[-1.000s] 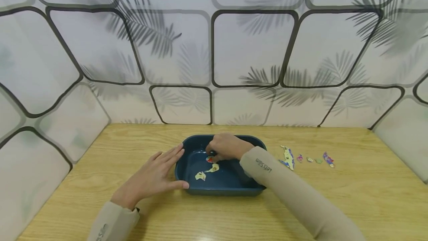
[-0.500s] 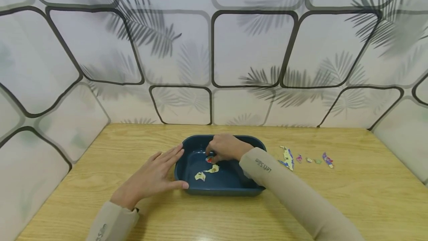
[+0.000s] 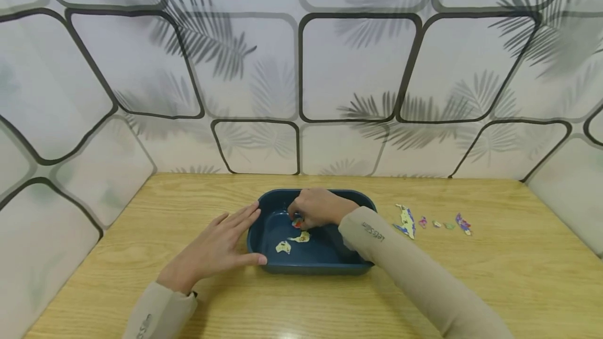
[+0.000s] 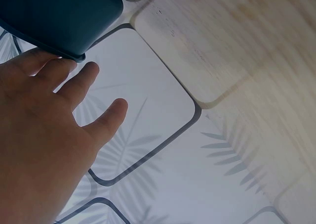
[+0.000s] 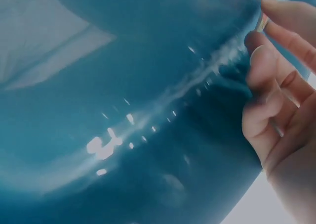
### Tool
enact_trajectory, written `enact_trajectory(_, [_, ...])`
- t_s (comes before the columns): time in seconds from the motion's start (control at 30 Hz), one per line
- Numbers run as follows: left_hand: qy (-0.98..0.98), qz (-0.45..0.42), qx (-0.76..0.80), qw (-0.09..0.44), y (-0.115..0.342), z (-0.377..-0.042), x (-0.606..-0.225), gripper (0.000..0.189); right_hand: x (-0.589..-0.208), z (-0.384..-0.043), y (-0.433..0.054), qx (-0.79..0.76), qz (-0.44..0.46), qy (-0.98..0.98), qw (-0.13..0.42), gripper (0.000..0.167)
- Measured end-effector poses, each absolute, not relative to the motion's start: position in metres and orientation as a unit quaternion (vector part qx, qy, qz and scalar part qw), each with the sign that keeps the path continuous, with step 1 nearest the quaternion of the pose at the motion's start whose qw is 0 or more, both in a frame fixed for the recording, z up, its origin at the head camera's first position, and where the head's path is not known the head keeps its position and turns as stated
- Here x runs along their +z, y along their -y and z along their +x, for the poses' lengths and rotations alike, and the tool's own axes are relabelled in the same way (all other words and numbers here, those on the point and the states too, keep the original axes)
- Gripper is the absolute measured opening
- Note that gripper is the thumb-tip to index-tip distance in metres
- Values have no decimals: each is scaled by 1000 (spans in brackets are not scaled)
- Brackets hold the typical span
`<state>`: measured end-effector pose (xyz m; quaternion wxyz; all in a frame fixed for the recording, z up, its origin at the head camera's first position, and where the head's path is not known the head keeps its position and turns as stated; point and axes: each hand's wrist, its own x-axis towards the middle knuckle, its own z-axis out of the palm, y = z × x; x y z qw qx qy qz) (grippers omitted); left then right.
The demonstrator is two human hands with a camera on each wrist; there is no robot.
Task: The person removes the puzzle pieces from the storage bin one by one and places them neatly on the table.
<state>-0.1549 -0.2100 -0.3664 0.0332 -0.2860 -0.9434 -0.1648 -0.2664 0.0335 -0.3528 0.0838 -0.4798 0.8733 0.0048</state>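
Observation:
A dark blue basin (image 3: pixel 330 267) stands on the wooden table. My left hand (image 3: pixel 214 249) rests against its left side, fingers extended at the rim and thumb by the front corner; in the left wrist view the fingertips lie at the basin's edge. Inside the basin, my right hand (image 3: pixel 320 207) pinches a small red and green flat cutout (image 3: pixel 296 223) between thumb and finger; the right wrist view shows only its thin edge. Lower on the basin floor lie two pale yellow cutouts, one with a thin tail (image 3: pixel 302 237) and one rounder (image 3: pixel 283 247).
Right of the basin, a row of flat cutouts lies on the table: a large yellow and blue one (image 3: pixel 406 222), several small ones including a pink one (image 3: pixel 423 222), and a purple and red one (image 3: pixel 464 223). A patterned wall (image 3: pixel 348 150) rises behind the table.
Both hands stay nearly in place. The right fingers shift slightly around the red and green cutout; the other cutouts have not moved.

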Motion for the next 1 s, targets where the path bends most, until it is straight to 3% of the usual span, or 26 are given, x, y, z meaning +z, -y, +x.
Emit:
enact_trajectory(0.33, [944, -287, -163, 28, 209, -154, -366, 101, -344, -263, -45, -22, -491, -867, 81, 13])
enact_trajectory(0.67, [945, -284, -157, 30, 210, -155, -366, 100, -326, -266, -55, -59, -492, -861, 114, 15])
enact_trajectory(1.0, [946, -283, -152, 35, 210, -155, -366, 101, -311, -272, -70, -72, -502, -857, 93, 16])
